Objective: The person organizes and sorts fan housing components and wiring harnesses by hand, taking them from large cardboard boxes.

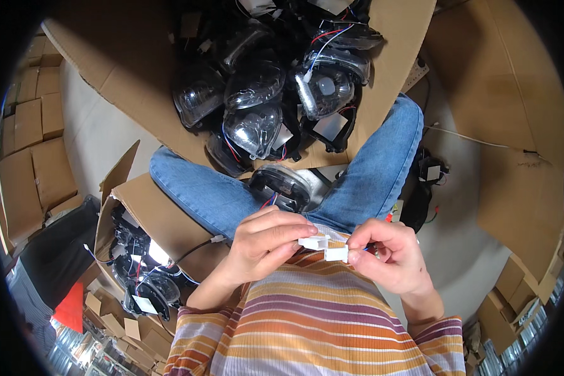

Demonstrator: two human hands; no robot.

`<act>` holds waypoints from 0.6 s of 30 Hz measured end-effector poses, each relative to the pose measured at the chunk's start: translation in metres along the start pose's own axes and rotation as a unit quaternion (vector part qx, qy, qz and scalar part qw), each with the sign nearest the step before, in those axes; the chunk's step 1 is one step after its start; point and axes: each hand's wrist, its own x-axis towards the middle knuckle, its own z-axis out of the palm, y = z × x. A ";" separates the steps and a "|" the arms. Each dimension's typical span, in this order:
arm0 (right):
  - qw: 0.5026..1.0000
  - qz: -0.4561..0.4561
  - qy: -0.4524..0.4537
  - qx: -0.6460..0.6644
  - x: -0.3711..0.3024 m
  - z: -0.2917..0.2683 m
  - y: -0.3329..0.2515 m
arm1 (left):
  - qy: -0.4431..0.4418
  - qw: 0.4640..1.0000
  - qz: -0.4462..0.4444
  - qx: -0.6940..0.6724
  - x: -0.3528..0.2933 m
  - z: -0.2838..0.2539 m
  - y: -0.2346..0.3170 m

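Big box (138, 75): open brown cardboard carton ahead of the knees, flaps spread, full of black lamp units w/ clear domed lenses (254, 84) and red/blue wires.
Side box (169, 219): smaller cardboard carton at the person's left, beside the left thigh; more lamp units inside, one w/ a white patch lit bright.
Floor (94, 131): pale grey, seen betw. the cartons; stacked brown cartons at far left, flat cardboard sheets at right.
Legs (382, 163): blue jeans, knees apart, pointing up-frame toward the big box.
Shirt (319, 319): striped knit, orange/purple/cream, fills lower centre.
Lap lamp (281, 185): one black round unit w/ red and blue leads, lying betw. the thighs, just above the hands.
Left hand (263, 241): fingers curled, thumb and forefinger pinching a white plastic connector (313, 241) at its left end.
Right hand (391, 254): closed in a pinch on a second white connector piece (336, 253), thin wires running back into the palm.
Connector pos.: both pieces meet in front of the chest, over the shirt, touching or nearly so; can't tell if mated.
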 end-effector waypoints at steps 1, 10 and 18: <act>1.000 0.000 0.001 0.001 0.000 0.001 0.000 | 0.026 0.999 0.023 0.032 0.000 0.002 0.000; 0.993 0.106 -0.003 0.054 0.000 0.005 0.012 | 0.156 0.914 0.169 0.333 -0.012 0.004 -0.011; 0.994 0.101 -0.024 0.028 0.001 0.008 0.017 | 0.121 0.913 0.195 0.338 -0.019 -0.004 -0.007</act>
